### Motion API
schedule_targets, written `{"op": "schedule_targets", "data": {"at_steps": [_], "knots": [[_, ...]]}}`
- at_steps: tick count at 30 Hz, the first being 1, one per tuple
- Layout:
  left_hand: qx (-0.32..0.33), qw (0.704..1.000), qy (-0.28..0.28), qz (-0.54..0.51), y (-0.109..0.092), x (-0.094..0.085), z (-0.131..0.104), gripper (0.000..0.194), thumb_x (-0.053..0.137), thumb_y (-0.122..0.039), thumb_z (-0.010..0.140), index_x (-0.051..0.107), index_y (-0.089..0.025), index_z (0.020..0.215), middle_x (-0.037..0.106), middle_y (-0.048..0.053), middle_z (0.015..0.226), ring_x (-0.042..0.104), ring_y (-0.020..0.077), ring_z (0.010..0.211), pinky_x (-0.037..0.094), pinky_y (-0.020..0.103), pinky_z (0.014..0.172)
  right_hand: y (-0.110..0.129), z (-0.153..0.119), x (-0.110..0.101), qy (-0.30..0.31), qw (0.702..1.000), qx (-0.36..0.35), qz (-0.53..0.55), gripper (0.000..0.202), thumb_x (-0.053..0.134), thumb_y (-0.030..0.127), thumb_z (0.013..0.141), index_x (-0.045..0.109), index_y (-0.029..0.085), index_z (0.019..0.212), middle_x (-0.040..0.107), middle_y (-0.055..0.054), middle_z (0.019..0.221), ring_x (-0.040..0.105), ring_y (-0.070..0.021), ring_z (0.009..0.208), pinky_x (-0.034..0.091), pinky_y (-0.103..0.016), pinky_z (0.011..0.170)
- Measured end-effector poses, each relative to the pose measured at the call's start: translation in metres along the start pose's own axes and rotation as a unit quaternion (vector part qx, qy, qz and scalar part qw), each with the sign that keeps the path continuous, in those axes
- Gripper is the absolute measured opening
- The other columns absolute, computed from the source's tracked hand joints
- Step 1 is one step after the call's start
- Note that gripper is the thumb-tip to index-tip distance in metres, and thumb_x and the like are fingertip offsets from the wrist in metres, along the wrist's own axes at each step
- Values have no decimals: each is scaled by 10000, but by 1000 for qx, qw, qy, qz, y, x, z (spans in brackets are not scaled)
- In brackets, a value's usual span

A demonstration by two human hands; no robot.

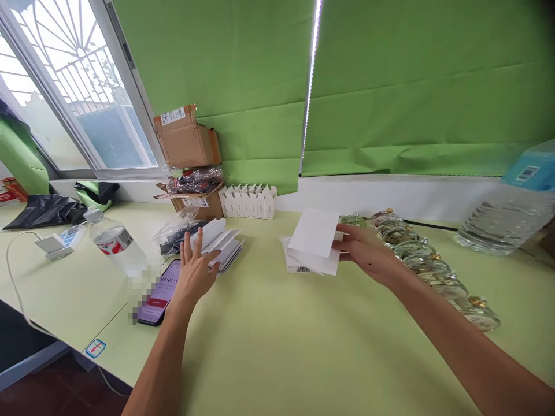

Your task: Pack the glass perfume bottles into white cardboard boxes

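My right hand [364, 251] has its fingers closed on the right edge of a folded white card [314, 232], which is plain on the side facing me. The card is held above a white box [297, 268] with a barcode on its front edge, and it partly hides that box. At the left, my left hand [197, 271] has its fingers spread over the near side of a pile of folded white cards [225, 248]. Whether its fingertips press on the pile I cannot tell. A phone [162, 297] with a lit timer screen lies beside my left wrist.
A row of glass bottles [422, 260] with gold tops runs along the right. Several small white boxes [247, 202] stand at the back by brown cartons [186, 141]. Water bottles stand left [115, 242] and far right [503, 214]. The table's front edge [108, 367] shows lower left.
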State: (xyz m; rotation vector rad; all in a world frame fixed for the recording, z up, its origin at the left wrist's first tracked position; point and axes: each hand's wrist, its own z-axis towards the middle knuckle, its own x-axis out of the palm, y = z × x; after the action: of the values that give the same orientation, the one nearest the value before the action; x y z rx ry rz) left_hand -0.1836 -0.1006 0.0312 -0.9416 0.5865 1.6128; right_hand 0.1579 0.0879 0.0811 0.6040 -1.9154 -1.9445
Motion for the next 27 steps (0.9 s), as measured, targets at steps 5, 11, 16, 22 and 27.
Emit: {"op": "schedule_targets", "data": {"at_steps": [5, 11, 16, 22, 27], "knots": [[41, 999, -26, 8, -1, 10, 6, 344, 511, -386, 869, 638, -283, 1171, 221, 8, 1548, 17, 347, 1437, 147, 577, 1139, -1, -1, 3, 6, 1000, -1, -11, 463, 667, 210, 733, 595, 216, 1190, 683, -116, 1090, 662, -279, 936, 573, -426, 769], [25, 994, -106, 5, 10, 21, 17, 273, 499, -283, 885, 660, -195, 1087, 657, 64, 1153, 445, 263, 1265, 282, 462, 1114, -2, -2, 9, 21, 1000, 6, 5, 443, 649, 171, 739, 600, 211, 1178, 675, -121, 1106, 658, -277, 946, 586, -392, 726], [7, 986, -168, 2, 16, 19, 19, 202, 515, -219, 872, 714, -220, 905, 693, 46, 969, 547, 234, 1079, 397, 402, 991, -8, -5, 29, 32, 999, 18, 12, 438, 628, 161, 754, 576, 193, 1189, 677, -119, 1085, 661, -261, 936, 590, -373, 719], [26, 981, -191, 0, 18, 21, 20, 253, 490, -164, 873, 722, -237, 943, 670, 56, 931, 536, 227, 1063, 388, 395, 981, -15, -3, 86, 24, 999, 10, 29, 424, 621, 171, 766, 553, 180, 1184, 669, -116, 1032, 673, -230, 847, 601, -355, 663], [28, 980, -195, -7, 20, 23, 20, 228, 514, -208, 871, 716, -234, 972, 658, 70, 944, 525, 231, 1087, 395, 382, 965, -14, 24, 145, 10, 999, -30, 12, 193, 587, 177, 782, 659, 138, 957, 661, -116, 965, 669, -197, 740, 594, -319, 600]]}}
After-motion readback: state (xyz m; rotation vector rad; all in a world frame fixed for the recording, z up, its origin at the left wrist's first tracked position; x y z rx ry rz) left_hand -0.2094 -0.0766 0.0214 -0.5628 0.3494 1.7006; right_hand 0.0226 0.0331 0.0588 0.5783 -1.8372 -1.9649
